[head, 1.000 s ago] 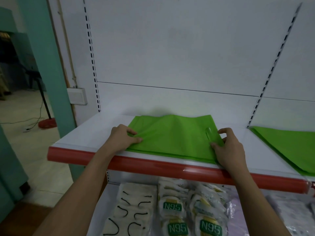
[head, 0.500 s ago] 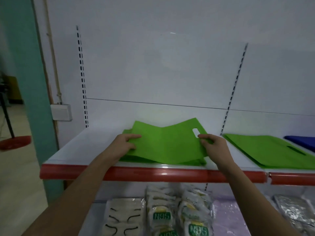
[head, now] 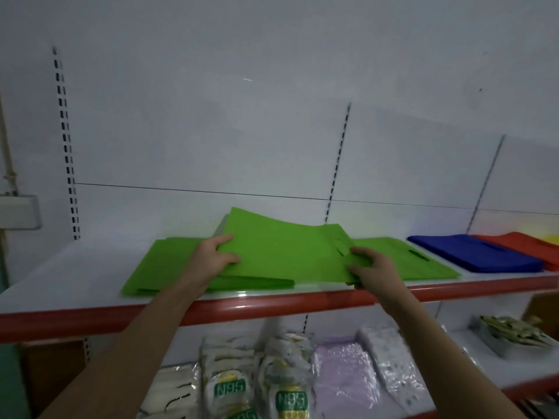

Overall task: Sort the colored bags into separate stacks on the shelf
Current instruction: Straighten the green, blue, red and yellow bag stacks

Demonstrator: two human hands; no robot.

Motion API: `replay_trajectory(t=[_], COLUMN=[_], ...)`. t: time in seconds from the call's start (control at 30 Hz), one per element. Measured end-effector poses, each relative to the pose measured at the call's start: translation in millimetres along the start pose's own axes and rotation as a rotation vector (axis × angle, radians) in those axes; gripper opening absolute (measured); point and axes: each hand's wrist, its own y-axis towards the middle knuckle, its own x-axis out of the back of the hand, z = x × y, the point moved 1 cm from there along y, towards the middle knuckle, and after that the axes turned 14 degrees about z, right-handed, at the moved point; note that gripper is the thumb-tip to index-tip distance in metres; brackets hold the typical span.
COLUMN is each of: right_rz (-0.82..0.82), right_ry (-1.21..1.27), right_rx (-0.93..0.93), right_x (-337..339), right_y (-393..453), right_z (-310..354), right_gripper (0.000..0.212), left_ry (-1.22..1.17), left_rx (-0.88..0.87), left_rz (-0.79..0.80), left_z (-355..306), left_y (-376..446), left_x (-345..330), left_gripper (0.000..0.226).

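Note:
I hold a bundle of green bags (head: 284,249) lifted slightly off the white shelf (head: 66,279). My left hand (head: 214,258) grips its left edge and my right hand (head: 367,267) grips its right edge near the handle cut-out. Under and left of the bundle lies another flat green bag (head: 157,267). A further green bag (head: 420,264) lies flat to the right, partly covered by the bundle. Farther right a blue stack (head: 472,252) rests on the shelf, then a red stack (head: 526,246) at the frame edge.
The shelf has a red front rail (head: 272,303) and a white back panel with slotted uprights (head: 335,164). On the lower shelf lie N95 mask packs (head: 230,385), black-strapped masks (head: 169,394), pale purple packets (head: 341,376) and a tray of gold packets (head: 511,334).
The view has swung right, revealing the blue and red stacks. The green bundle has come off the bags beneath it and moved right in both hands, over the neighbouring green bag.

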Motion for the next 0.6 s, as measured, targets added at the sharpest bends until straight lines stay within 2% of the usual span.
replay_trajectory(t=[0.2, 0.37, 0.6], right_rz=[-0.051, -0.077, -0.010], right_ry=[0.020, 0.063, 0.161], right_rx=[-0.006, 0.001, -0.028], right_x=[75, 150, 243], right_y=[-24, -50, -74], right_z=[-32, -68, -110], right_gripper=[0.035, 0.037, 0.039], left_ry=[0.020, -0.009, -0.014], left_rx=[-0.040, -0.020, 0.013], left_rz=[0.047, 0.029, 0.012], left_z=[-30, -55, -81], left_y=[-6, -22, -43], left_x=[-80, -164, -266], left_gripper=[0.067, 0.065, 0.064])
